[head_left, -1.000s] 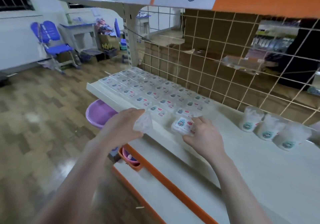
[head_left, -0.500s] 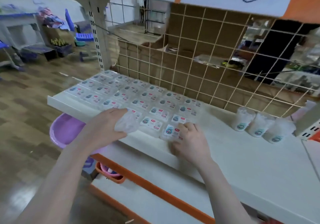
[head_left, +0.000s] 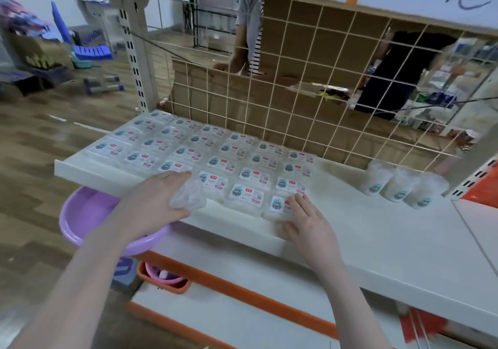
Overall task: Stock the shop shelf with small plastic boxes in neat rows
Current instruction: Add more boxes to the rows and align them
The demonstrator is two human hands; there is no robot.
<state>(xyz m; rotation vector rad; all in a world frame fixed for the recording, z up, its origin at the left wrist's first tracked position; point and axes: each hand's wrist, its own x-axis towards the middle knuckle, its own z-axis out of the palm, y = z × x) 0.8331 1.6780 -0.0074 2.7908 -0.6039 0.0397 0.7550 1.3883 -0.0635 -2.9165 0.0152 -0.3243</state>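
Observation:
Several small clear plastic boxes with labelled lids (head_left: 215, 154) lie flat in neat rows on the left part of the white shelf (head_left: 377, 241). My right hand (head_left: 310, 227) rests with spread fingers on the nearest box (head_left: 279, 206) at the front right corner of the rows, close to the shelf's front edge. My left hand (head_left: 156, 203) hovers over the front of the rows, closed around a crumpled clear plastic wrapper (head_left: 190, 196).
Three white round tubs (head_left: 401, 184) stand at the shelf's back right. A wire grid backs the shelf. A purple basin (head_left: 89, 214) sits below the shelf's left end. An orange tray (head_left: 164, 281) rests on the lower shelf. A person stands behind the grid.
My right hand set the box down at the front right corner of the rows and now lies flat on it. The left hand kept its hold on the wrapper. My head drew nearer.

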